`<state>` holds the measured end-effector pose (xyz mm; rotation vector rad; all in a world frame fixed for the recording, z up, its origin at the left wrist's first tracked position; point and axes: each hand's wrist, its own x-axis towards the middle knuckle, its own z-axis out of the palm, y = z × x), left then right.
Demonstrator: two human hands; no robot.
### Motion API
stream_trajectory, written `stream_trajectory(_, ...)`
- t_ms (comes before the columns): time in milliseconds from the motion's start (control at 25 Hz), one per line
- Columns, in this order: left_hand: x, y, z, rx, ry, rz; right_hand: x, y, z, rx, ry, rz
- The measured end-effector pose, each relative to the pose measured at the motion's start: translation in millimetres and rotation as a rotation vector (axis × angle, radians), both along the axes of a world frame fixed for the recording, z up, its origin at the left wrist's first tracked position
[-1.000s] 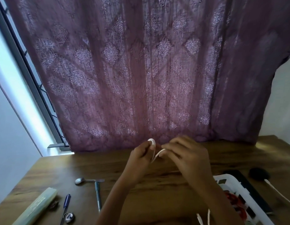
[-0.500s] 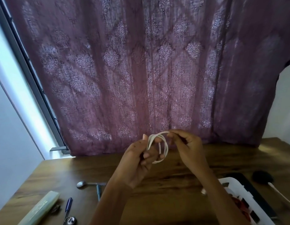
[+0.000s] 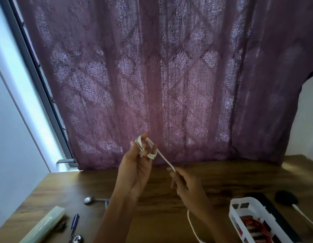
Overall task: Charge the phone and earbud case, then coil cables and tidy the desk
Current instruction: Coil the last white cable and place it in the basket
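Note:
My left hand (image 3: 136, 165) is raised above the wooden desk (image 3: 213, 174) with a white cable (image 3: 163, 157) looped in a few turns around its fingers. The cable runs taut down and right into my right hand (image 3: 185, 183), which pinches it, then trails below toward the desk's near edge. At the far right a black round earbud case (image 3: 286, 198) lies with a second white cable (image 3: 304, 216) plugged into it. Beside it lies a dark flat phone (image 3: 273, 211), partly hidden by a basket.
A white slotted basket (image 3: 240, 206) holding red items stands at the right. At the left lie a spoon (image 3: 92, 199), a blue pen (image 3: 74, 224), a pale green box (image 3: 45, 224) and a small metal object (image 3: 76, 238). A purple curtain (image 3: 169, 76) hangs behind the desk.
My hands were together at the coil; now my right hand has pulled down and right, drawing a length of cable taut from the loops on my left fingers.

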<state>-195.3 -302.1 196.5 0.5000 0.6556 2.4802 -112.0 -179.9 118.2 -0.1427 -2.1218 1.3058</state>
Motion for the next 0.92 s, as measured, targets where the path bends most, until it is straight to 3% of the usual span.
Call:
stream_trajectory(120,-11.2,-8.5,-1.0,-0.054,0.066,0.139,9.1,-3.7,-17.6,-0.058,-0.022,-0.014)
stream_trajectory(360,-2.6,-5.6,-17.8,-0.542,0.481,0.437,21.7,-6.5,1.0,0.441,0.190,-0.106)
stream_trajectory(600,12.2,1.7,-37.6,-0.849,0.771,0.350,24.7,0.1,46.2,0.605,0.393,-0.026)
stream_trajectory(760,30.2,-0.3,-26.8,-0.700,0.601,0.010,14.9,17.1,73.0,0.500,0.449,-0.036)
stream_trajectory(920,35.9,-2.4,-11.8,-0.487,0.489,-0.141,3.7,29.9,68.9,0.334,0.345,-0.014)
